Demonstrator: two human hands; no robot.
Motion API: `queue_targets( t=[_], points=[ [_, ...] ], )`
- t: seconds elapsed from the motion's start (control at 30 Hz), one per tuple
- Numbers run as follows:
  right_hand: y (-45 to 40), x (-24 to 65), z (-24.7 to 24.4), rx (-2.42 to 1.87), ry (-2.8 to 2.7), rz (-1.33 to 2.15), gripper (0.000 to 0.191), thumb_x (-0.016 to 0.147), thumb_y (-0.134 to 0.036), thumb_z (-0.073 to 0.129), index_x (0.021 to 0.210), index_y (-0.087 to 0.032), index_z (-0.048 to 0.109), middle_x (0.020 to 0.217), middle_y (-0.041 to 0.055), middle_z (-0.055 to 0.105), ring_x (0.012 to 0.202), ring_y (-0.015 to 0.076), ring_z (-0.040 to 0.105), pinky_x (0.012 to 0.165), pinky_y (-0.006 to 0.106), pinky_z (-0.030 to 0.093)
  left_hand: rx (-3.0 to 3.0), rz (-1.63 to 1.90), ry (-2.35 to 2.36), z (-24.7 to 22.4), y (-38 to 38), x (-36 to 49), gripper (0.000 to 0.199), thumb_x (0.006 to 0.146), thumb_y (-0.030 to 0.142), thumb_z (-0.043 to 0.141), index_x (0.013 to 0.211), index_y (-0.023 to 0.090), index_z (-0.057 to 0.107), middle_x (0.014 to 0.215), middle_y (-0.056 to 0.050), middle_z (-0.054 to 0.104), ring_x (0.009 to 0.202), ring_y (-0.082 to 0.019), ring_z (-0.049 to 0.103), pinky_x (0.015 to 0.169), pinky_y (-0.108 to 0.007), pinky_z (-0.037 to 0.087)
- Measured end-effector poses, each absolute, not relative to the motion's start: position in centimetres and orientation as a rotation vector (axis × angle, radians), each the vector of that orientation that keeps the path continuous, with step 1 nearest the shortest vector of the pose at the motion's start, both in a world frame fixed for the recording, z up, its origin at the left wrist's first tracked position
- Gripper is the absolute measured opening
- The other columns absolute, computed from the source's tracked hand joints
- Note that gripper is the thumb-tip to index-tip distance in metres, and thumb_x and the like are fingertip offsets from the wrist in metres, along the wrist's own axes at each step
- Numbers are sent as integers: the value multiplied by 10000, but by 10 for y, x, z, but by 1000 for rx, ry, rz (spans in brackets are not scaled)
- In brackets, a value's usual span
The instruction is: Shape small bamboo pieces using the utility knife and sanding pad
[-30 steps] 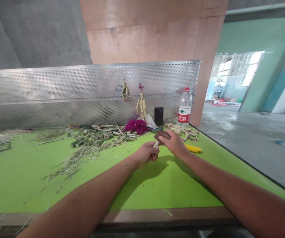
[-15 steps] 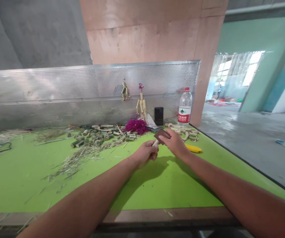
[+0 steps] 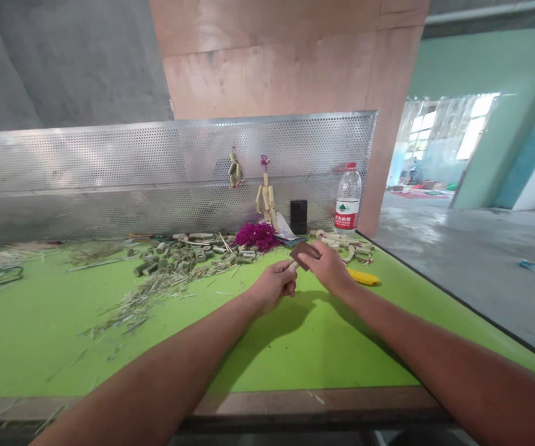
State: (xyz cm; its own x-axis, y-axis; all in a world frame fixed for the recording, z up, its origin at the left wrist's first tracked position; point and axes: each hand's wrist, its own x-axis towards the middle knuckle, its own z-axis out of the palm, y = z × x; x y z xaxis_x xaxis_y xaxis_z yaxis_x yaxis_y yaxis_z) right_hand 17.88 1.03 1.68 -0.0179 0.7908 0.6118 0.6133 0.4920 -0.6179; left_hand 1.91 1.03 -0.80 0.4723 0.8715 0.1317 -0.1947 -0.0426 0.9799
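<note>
The fingers of the left hand (image 3: 274,286) clamp a pale stick (image 3: 292,266), its end hidden behind a dark brown sheet (image 3: 304,251) clamped by the right hand (image 3: 327,267). Beyond them stands a Nongfu Spring water bottle (image 3: 348,201), its red label (image 3: 346,218) mostly too small to read.

hands (image 3: 327,269): 2 | sandpaper (image 3: 305,253): 1 | pale stick (image 3: 292,266): 1 | water bottle (image 3: 348,201): 1 | jointed figures (image 3: 266,198): 2 | phone (image 3: 298,217): 1 | cutter (image 3: 362,277): 1

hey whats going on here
One person is working with bare hands over a green mat. The left hand grips a pale stick, and the right hand holds a dark brown square, possibly sandpaper, against it. Bamboo offcuts lie to the left, and a yellow utility knife lies beside the right hand.
</note>
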Motion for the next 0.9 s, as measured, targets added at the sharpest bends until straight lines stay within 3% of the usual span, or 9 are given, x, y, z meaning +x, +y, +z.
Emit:
queue_targets(
  t=[0.17, 0.27, 0.43, 0.67, 0.83, 0.9],
  points=[
    [24, 201, 21, -1295, -1495, 95, 259, 738, -399, 582, 652, -237, 398, 593, -40, 439, 584, 145, 398, 551, 276, 296, 1314, 1033, 674, 0, 7, 17, 338, 822, 271, 636, 1126, 132, 591, 626, 60, 446, 489, -66, 410, 541, -223, 434],
    [25, 212, 23, -1236, -1303, 221, 243, 744, -417, 610, 715, -233, 454, 609, -37, 481, 549, 143, 438, 524, 277, 337, 1279, 1060, 631, 8, 3, 12, 381, 849, 286, 624, 1201, 149, 573, 673, 54, 456, 523, -65, 426, 612, -247, 487],
    [11, 202, 24, -1032, -1398, 463, 270, 782, -468, 625, 836, -228, 513, 569, -56, 486, 462, 128, 431, 454, 260, 339, 1230, 1039, 645, 10, 0, 13, 227, 887, 325, 592, 993, 125, 613, 709, 23, 493, 559, -76, 453, 682, -303, 527],
    [8, 179, 11, -1109, -1726, 187, 223, 811, -400, 554, 710, -229, 453, 615, -26, 509, 594, 153, 465, 562, 268, 338, 1277, 1013, 672, 3, 4, 19, 207, 795, 273, 729, 862, 107, 626, 698, 6, 534, 570, -72, 493, 661, -266, 495],
    [10, 182, 13, -1190, -1658, 121, 208, 820, -399, 542, 738, -233, 448, 643, -15, 535, 601, 162, 478, 556, 265, 316, 1298, 1007, 659, 1, 7, 18, 202, 812, 222, 702, 970, 115, 634, 718, 5, 551, 561, -76, 511, 640, -264, 500],
    [10, 183, 13, -1191, -1718, 162, 189, 822, -387, 536, 744, -234, 458, 630, -16, 533, 593, 164, 479, 551, 263, 313, 1295, 1009, 684, 1, 7, 19, 132, 831, 201, 672, 916, 112, 624, 705, -1, 556, 558, -82, 520, 637, -269, 507]
  ],
)
